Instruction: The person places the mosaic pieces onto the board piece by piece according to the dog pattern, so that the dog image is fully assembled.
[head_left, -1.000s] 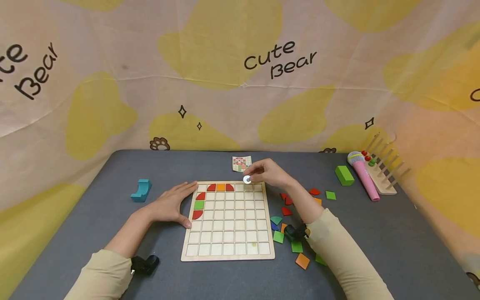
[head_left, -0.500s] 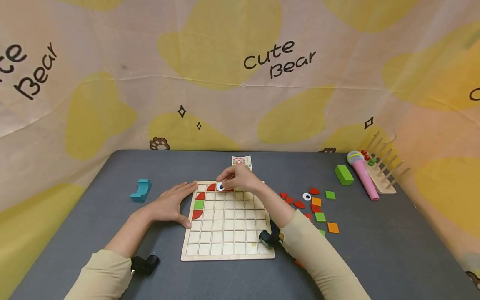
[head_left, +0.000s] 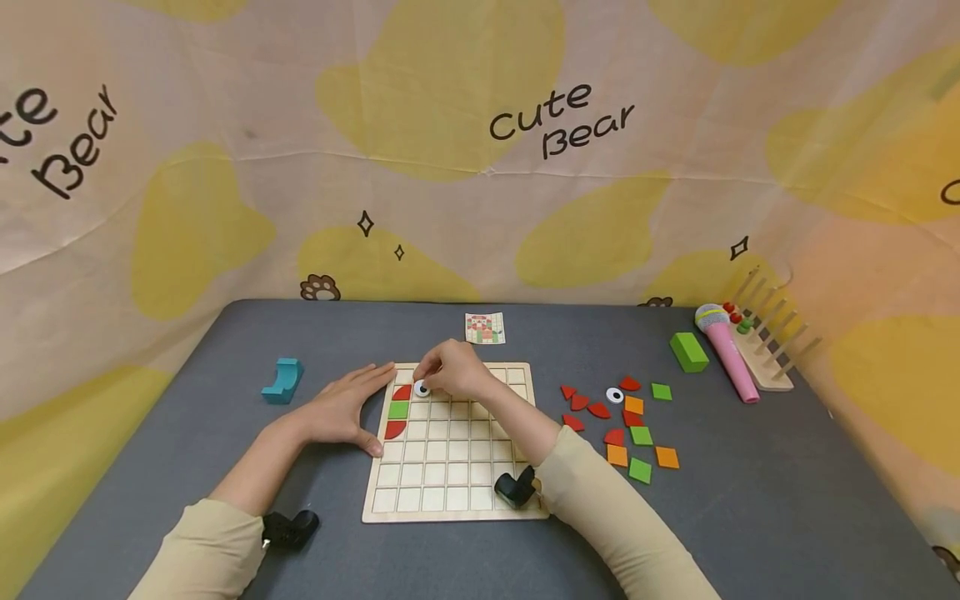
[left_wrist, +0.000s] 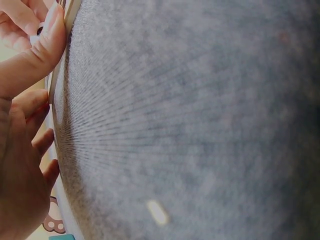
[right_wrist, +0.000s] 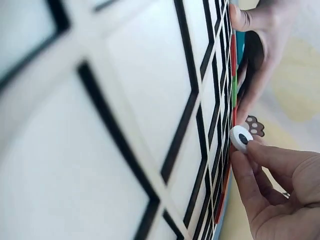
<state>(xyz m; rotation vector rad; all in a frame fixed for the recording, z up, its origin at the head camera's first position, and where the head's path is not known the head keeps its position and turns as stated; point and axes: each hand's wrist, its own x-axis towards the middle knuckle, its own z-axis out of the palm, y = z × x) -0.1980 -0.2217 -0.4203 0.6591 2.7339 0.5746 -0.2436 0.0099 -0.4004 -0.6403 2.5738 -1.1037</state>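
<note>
My right hand (head_left: 457, 371) pinches a round white eye piece (head_left: 422, 388) with a black pupil between thumb and fingers. It is over the upper left of the wooden grid board (head_left: 435, 475), just right of a red quarter-round piece (head_left: 402, 392). Below that red piece, a green square (head_left: 398, 410) and another red piece (head_left: 394, 429) sit in the left column. The right hand covers much of the top row. My left hand (head_left: 341, 408) rests along the board's left edge, thumb and fingers spread. In the right wrist view, the eye piece (right_wrist: 241, 136) stands tilted at the fingertips.
Loose red, orange and green pieces lie right of the board around a second eye piece (head_left: 614, 396). A pattern card (head_left: 484, 328) lies behind the board. A teal block (head_left: 282, 382) is at left; a green block (head_left: 688, 352), pink microphone (head_left: 727, 350) and peg stand (head_left: 772, 367) are at right.
My right hand has carried the eye piece leftward from the board's top right corner, then down slightly to the upper left cells. The left hand has stayed put.
</note>
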